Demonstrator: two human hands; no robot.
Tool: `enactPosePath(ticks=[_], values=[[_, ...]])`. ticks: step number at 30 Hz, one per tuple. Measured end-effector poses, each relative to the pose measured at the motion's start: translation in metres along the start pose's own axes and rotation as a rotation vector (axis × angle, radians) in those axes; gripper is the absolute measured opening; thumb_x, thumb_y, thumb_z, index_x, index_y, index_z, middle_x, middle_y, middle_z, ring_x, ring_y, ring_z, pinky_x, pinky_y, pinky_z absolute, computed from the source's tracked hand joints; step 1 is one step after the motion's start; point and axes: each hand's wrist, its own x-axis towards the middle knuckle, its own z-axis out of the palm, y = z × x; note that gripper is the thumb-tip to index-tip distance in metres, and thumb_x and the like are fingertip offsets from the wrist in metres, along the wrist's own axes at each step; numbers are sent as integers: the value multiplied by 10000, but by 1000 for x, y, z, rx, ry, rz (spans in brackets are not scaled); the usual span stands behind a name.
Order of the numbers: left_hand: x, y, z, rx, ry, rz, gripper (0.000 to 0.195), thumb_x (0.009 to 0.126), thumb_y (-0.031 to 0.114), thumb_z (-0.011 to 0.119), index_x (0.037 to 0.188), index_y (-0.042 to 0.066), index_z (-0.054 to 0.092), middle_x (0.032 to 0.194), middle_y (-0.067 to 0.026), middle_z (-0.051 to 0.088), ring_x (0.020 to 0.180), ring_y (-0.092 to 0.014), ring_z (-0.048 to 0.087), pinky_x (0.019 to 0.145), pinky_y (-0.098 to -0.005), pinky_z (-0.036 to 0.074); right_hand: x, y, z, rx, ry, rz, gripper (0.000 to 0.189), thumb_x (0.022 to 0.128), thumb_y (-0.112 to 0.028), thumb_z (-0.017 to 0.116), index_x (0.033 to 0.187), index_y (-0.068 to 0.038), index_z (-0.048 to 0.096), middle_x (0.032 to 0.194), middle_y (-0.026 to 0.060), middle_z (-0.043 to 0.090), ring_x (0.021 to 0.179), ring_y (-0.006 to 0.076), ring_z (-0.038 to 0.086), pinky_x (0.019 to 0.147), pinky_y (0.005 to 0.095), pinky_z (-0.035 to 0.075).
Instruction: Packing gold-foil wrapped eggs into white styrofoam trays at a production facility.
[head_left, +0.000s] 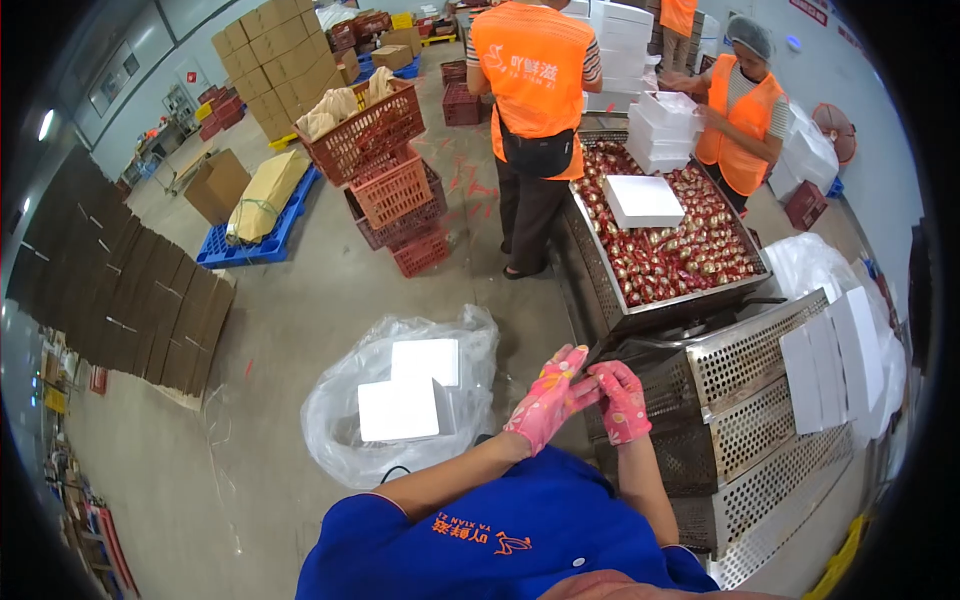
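Observation:
My left hand (550, 399), in a pink flower-patterned glove, is held in front of my body with its fingers spread. My right hand (621, 401), gloved alike, is beside it with bent fingers at the fingertips of the left. Whether it pinches the left glove or something small cannot be made out. Beyond my hands stands a metal tray table (628, 310) filled with small red-and-gold wrapped items (675, 262). A white foam box (643, 201) lies on these items, and a stack of white foam boxes (660, 135) rises behind it.
Clear plastic (330, 420) with white foam boxes (397, 411) lies on the floor at left. Perforated metal panels (757, 390) bearing white foam pieces (832, 367) stand at right. Two orange-vested people (532, 90) (742, 112) flank the tray. Stacked crates (390, 191) stand behind.

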Motion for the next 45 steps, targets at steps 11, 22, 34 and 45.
enactPosePath(ticks=[11,22,34,45], values=[[-2,8,6,417,75,29,634,964,257,431,1435,81,45,1449,-68,252,1198,-226,465,948,-343,436,-3,6,2,-2,-3,23,105,906,-107,498,926,-7,524,860,154,637,762,230,638,704,330,496],[0,16,-2,679,126,45,470,975,234,394,1398,57,293,1477,-73,118,1237,-205,415,1006,-347,379,3,10,6,-187,-14,-47,85,910,-50,472,965,-18,528,875,100,632,735,179,625,658,291,503],[1,-6,-1,1349,-153,200,408,941,225,459,1334,126,415,1396,-93,321,1260,-250,382,1015,-366,352,28,31,-20,-1032,440,-473,104,916,-87,430,888,-18,502,810,131,520,771,287,529,704,346,438],[13,60,60,-47,46,3,310,915,160,433,1206,54,418,1271,-66,434,1249,-301,385,1050,-549,297,17,-39,17,-73,172,-189,281,928,-234,490,1086,-12,560,980,77,617,803,136,587,692,256,472]])
